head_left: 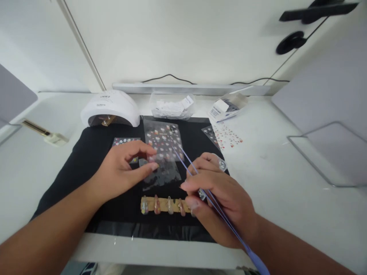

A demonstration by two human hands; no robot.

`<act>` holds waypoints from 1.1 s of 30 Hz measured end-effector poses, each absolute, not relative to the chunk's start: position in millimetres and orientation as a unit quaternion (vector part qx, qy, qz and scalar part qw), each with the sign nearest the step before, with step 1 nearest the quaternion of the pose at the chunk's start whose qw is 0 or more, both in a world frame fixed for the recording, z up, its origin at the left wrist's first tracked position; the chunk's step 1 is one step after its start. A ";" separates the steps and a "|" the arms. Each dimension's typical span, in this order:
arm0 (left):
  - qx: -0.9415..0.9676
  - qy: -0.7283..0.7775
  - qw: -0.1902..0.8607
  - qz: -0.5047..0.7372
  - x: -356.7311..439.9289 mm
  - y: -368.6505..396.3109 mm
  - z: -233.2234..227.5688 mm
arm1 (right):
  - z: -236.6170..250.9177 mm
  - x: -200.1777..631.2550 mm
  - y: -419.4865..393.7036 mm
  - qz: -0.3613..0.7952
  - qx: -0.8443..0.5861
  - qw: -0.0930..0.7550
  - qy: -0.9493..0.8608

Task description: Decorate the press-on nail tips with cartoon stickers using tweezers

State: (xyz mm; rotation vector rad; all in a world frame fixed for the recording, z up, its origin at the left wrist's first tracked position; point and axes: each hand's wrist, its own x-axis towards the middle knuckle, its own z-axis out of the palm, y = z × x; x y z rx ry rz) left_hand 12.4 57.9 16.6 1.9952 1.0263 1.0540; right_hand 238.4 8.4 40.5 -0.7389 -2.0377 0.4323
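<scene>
White nail lamp (110, 108), clear bag (172, 107)
</scene>
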 end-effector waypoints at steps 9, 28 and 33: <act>0.736 0.473 0.263 0.407 9.6 55.6 24.6 | 35.6 240.8 5.1 0.336 -0.252 0.517 -0.746; 0.662 0.309 0.541 0.416 30.3 11.8 31.7 | 30.6 234.9 16.6 0.261 -0.245 0.441 -0.823; 0.643 0.315 0.583 0.384 30.3 12.0 33.0 | 28.6 232.0 16.3 0.267 -0.245 0.451 -0.816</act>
